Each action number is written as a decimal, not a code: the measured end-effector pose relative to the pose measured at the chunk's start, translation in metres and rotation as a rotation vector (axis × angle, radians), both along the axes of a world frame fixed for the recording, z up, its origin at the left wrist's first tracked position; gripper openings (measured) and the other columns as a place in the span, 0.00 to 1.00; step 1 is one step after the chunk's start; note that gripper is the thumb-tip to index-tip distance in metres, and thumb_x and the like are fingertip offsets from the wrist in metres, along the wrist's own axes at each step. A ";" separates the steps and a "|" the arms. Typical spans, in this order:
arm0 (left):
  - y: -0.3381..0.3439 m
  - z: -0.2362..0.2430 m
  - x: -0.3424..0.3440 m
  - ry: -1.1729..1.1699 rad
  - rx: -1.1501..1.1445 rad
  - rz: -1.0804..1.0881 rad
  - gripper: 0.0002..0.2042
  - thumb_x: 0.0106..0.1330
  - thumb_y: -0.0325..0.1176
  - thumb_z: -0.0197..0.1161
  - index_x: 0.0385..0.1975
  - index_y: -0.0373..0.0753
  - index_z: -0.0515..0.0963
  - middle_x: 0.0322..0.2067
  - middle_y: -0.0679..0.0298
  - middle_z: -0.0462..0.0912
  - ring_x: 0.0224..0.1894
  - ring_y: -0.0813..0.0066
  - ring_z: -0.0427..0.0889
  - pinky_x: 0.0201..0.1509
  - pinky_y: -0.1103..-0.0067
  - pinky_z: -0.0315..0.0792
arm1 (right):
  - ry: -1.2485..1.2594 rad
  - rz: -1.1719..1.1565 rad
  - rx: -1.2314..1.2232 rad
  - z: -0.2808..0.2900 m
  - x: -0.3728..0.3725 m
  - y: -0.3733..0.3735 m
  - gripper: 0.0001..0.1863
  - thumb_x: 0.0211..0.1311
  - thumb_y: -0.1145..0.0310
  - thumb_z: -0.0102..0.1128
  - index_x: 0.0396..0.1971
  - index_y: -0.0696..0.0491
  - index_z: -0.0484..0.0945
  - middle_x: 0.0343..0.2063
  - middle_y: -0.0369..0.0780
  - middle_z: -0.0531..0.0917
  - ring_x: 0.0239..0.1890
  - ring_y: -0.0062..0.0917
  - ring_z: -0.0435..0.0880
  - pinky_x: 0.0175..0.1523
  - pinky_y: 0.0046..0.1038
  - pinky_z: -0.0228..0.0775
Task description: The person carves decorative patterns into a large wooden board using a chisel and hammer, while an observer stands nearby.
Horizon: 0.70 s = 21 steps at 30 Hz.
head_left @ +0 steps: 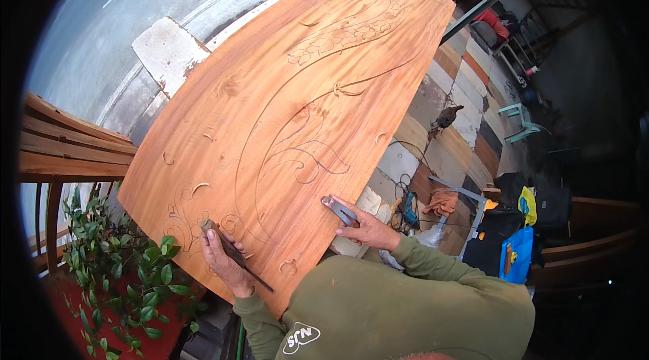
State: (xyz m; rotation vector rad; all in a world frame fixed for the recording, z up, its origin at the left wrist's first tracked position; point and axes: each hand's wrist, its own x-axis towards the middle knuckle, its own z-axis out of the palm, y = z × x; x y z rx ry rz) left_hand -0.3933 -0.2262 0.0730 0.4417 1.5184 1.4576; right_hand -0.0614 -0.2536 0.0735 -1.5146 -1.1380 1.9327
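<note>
A large reddish-brown wooden panel (223, 116) lies before me, with curling leaf and flower lines drawn and partly carved on it. My left hand (226, 262) rests near its lower left edge, closed round what looks like a chisel (207, 225). The thick end points away from me, and a thin dark shaft runs back toward my body. Near the panel's right edge, my right hand (368, 230) grips a short grey metal tool (338, 210); its exact kind is unclear. Curled wood shavings (348, 91) lie scattered over the panel.
A leafy plant (125, 279) and wooden slats (74, 150) stand at the left. To the right, a patchwork tiled floor (466, 100) holds a dark bird (446, 118), a small green stool (519, 122), cables, an orange cloth (441, 202) and a blue bag (516, 255).
</note>
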 end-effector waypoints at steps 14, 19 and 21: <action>0.060 0.037 -0.019 -0.010 0.302 0.034 0.21 0.84 0.50 0.56 0.57 0.37 0.77 0.29 0.66 0.76 0.25 0.81 0.76 0.27 0.83 0.72 | 0.186 -0.073 -0.115 0.003 -0.002 0.037 0.36 0.75 0.68 0.68 0.78 0.52 0.62 0.26 0.27 0.65 0.22 0.11 0.66 0.24 0.19 0.58; 0.104 0.013 -0.036 -0.052 0.473 -0.214 0.26 0.81 0.57 0.58 0.54 0.35 0.77 0.30 0.63 0.80 0.26 0.76 0.82 0.28 0.79 0.77 | 0.080 -0.178 -0.006 0.006 -0.008 0.040 0.10 0.74 0.69 0.68 0.41 0.53 0.74 0.22 0.29 0.70 0.20 0.13 0.68 0.24 0.20 0.61; 0.111 0.008 -0.044 -0.055 0.468 -0.241 0.25 0.80 0.57 0.59 0.56 0.37 0.78 0.30 0.62 0.81 0.26 0.74 0.82 0.29 0.78 0.80 | 0.106 -0.159 0.016 0.001 -0.005 0.040 0.15 0.73 0.68 0.68 0.52 0.53 0.73 0.29 0.32 0.72 0.21 0.14 0.68 0.23 0.19 0.61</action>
